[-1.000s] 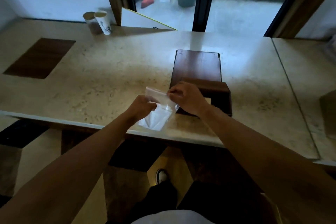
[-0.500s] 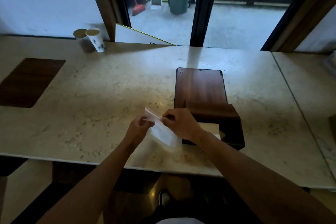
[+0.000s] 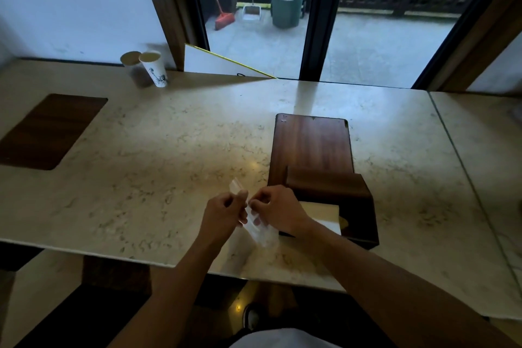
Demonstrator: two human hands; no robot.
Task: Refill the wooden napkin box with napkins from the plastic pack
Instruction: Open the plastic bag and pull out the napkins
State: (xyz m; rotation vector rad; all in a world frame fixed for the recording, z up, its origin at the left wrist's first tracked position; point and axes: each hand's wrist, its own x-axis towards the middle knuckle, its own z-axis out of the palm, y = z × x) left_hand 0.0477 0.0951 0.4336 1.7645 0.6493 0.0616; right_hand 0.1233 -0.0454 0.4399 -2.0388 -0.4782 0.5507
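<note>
Wooden napkin box (image 3: 324, 178) lies just right of both hands, long axis running away from the person, open end near — right hand (image 3: 278, 210) nearer it, left hand (image 3: 223, 213) beside — both pinching the clear plastic pack (image 3: 258, 230) between them above the table (image 3: 169, 150) edge.

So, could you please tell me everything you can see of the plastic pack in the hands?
The plastic pack is thin, clear, crinkled film, looking flat and nearly empty. It hangs just above the marble table, beside the wooden napkin box, top edge up. The left hand and right hand each pinch that top edge.
</note>
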